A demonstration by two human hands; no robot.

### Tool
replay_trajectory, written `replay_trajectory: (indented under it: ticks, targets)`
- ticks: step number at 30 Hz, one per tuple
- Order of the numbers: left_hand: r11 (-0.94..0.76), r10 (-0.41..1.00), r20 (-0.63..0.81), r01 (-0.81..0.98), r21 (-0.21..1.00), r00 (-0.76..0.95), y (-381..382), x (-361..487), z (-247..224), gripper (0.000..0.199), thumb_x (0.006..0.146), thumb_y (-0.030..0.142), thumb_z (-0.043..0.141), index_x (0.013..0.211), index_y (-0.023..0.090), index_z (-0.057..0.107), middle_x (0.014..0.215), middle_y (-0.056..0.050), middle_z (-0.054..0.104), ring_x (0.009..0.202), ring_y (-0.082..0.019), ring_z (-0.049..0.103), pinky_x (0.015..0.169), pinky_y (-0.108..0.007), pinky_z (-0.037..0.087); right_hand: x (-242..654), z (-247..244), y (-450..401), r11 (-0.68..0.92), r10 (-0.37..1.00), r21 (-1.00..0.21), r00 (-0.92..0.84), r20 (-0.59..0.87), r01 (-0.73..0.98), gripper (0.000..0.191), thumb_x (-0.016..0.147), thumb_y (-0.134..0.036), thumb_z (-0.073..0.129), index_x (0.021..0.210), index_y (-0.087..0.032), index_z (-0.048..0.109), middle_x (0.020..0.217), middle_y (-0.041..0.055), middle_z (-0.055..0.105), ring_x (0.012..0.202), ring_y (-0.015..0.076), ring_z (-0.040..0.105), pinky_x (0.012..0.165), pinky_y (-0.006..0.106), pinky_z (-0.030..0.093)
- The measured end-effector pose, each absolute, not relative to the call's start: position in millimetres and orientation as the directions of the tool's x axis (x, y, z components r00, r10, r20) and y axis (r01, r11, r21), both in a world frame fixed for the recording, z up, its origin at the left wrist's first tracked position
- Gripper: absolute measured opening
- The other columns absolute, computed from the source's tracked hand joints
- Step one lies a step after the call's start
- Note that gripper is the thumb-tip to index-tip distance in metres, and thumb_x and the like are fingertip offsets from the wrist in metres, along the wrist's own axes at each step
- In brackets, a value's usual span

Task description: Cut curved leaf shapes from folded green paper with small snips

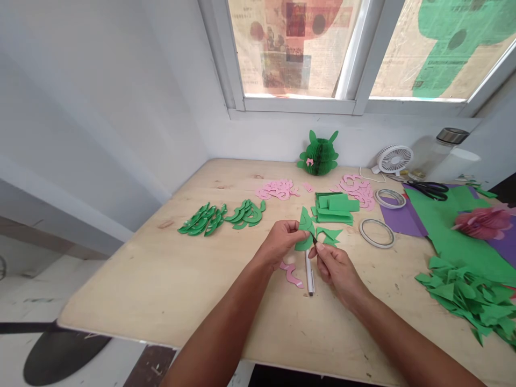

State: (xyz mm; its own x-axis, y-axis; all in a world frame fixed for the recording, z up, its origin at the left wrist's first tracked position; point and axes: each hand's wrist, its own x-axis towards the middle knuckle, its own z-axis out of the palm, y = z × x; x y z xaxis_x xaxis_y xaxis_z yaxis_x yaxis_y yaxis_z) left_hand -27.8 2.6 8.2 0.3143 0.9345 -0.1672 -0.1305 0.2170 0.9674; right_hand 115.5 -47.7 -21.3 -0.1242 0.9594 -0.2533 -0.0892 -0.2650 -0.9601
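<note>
My left hand (285, 240) is closed, pinching the left side of a cut green paper piece (305, 219). In my right hand (332, 264) is a small dark pointed tool (314, 239), its tip against the green paper; its type is too small to tell. Just below the paper lies a white pen (309, 275), between my hands. A curved pink paper piece (293, 276) rests to the pen's left. Right beside the held paper is a green scrap (329, 235), and behind it sits a stack of green paper strips (334, 208).
Green curved cutouts (245, 213) lie left, pink cutouts (277, 189) behind. A green honeycomb figure (318, 154) stands by the wall. Tape rolls (377, 233), black scissors (429, 189), a fan (394, 159), a bottle (439, 151) and a green scrap heap (470, 295) are at right.
</note>
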Motion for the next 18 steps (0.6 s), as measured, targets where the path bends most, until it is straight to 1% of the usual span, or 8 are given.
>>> replay_trajectory:
  ticks: [5,18]
  targets:
    - [0.207,0.928,-0.151,-0.134,0.969,0.34,3.1,-29.6,8.6,0.016,0.059,0.029,0.067,0.061,0.013,0.063,0.061,-0.001,0.059,0.059,-0.011,0.049,0.059,-0.024,0.036,115.3,-19.0,-48.5,-0.271,0.957,-0.958,-0.131,-0.258,-0.093,0.043,0.078,-0.058,0.052,0.074,-0.015,0.057,0.042,-0.0102,0.028,0.037,0.0058,0.018,0.039,0.023,0.01]
    - [0.208,0.923,-0.156,-0.115,0.971,0.352,2.8,-29.5,8.3,0.016,0.059,0.029,0.066,0.06,0.013,0.064,0.061,-0.002,0.061,0.059,-0.013,0.051,0.058,-0.024,0.038,115.8,-20.5,-47.6,-0.263,0.959,-0.963,-0.126,-0.253,-0.067,0.044,0.077,-0.059,0.052,0.075,-0.016,0.058,0.042,-0.0098,0.028,0.037,0.0063,0.018,0.038,0.022,0.012]
